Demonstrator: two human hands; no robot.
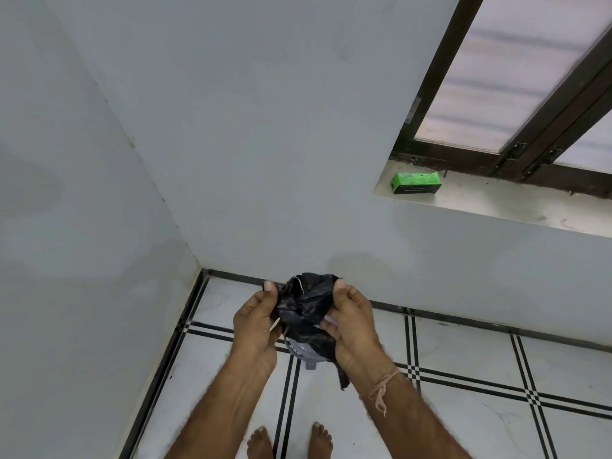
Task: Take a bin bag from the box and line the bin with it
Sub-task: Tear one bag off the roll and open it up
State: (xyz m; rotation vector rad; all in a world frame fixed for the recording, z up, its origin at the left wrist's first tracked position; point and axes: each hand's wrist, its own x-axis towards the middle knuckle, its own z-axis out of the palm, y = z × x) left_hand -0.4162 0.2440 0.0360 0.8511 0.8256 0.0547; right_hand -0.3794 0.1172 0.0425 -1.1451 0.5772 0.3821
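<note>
Home interior, a room corner: plain pale grey painted walls (pixel 265 127) meet above and left of the person's left hand (pixel 255 321) and right hand (pixel 352 329). Beneath them lies a floor of white marble-look tiles ruled with black double lines (pixel 463 346). Up to the right of the hands, a dark brown wooden window with frosted panes (pixel 516 77) stands over a pale stone sill (pixel 496 200), where a small green cardboard box (pixel 416 183) lies. Bare feet (pixel 260 442) stand on the tiles below the hands.

grey walls (pixel 231 127), tiled floor (pixel 463 342), window (pixel 516 71)
</note>
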